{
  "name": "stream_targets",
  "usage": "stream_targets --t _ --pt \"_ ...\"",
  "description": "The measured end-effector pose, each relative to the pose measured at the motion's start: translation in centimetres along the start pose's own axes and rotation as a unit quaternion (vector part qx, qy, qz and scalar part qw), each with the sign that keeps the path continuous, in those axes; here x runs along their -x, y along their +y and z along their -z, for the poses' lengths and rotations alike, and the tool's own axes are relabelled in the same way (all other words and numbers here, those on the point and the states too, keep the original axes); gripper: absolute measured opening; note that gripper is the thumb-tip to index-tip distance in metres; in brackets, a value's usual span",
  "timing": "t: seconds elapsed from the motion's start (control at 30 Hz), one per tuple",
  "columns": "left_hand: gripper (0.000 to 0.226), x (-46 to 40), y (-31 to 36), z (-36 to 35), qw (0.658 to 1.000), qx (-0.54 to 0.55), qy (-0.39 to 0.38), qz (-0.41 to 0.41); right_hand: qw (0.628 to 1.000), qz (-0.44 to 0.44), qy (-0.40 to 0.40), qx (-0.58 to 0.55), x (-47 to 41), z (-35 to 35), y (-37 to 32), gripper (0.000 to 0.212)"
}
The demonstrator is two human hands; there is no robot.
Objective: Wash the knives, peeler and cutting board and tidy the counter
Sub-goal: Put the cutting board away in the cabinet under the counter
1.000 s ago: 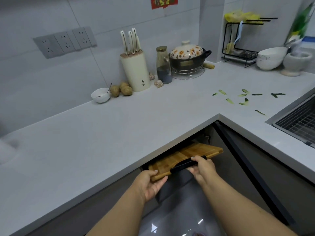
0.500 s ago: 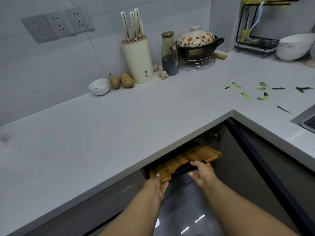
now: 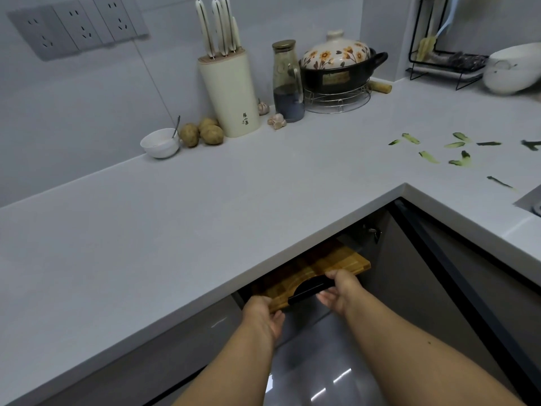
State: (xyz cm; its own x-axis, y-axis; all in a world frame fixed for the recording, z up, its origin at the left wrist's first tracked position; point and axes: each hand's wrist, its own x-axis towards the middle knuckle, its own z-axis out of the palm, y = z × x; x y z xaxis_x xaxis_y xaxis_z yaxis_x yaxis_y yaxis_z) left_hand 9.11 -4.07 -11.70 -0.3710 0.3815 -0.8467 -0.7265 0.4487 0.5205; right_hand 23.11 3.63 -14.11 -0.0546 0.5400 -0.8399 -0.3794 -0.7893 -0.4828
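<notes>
A person's two hands hold a wooden cutting board (image 3: 330, 266) under the edge of a pale grey L-shaped tabletop (image 3: 205, 206), at lower centre of the frame. The board lies roughly flat, its far part in shadow inside the open cabinet beneath the corner. The left hand (image 3: 263, 315) grips the board's near left corner, fingers curled under it. The right hand (image 3: 341, 291) closes round the board's near edge beside the black handle (image 3: 310, 290), thumb on top.

At upper centre, a cream knife block (image 3: 231, 95) stands against the wall with pale-handled knives (image 3: 218, 27) upright in it. Three potatoes (image 3: 202, 133) lie just left of the block, next to a small white bowl (image 3: 160, 143) with a spoon in it. To the block's right are garlic bulbs (image 3: 276, 121), a glass bottle (image 3: 287, 82) holding a dark liquid, and a black pot (image 3: 339, 70) with a flowered lid on a wire trivet.

Green vegetable peelings (image 3: 433, 156) are scattered on the tabletop at right. A black wire rack (image 3: 448, 65) and a large white bowl (image 3: 512, 68) sit at upper right. Grey wall sockets (image 3: 79, 24) fill the upper left.
</notes>
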Motion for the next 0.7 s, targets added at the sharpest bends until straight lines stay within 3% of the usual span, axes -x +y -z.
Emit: stream_targets --t 0.23,0.37,0.53,0.7 --pt "0.051 -2.5 -0.8 -1.6 0.990 0.102 -0.099 0.019 0.997 0.029 -0.002 -0.067 -3.0 0.0 0.1 0.038" --pt "0.054 -4.6 -2.0 -2.4 0.990 0.087 -0.109 0.020 0.994 0.023 -0.005 -0.103 -5.2 0.3 0.4 0.044" --pt "0.021 -7.0 -3.2 -2.8 0.993 0.063 -0.099 0.016 0.989 0.011 -0.013 -0.146 -8.0 0.7 0.7 0.047" --pt "0.024 -8.3 -2.7 -3.2 0.996 0.059 -0.071 -0.004 0.980 0.016 -0.036 -0.194 -9.3 0.0 0.5 0.038"
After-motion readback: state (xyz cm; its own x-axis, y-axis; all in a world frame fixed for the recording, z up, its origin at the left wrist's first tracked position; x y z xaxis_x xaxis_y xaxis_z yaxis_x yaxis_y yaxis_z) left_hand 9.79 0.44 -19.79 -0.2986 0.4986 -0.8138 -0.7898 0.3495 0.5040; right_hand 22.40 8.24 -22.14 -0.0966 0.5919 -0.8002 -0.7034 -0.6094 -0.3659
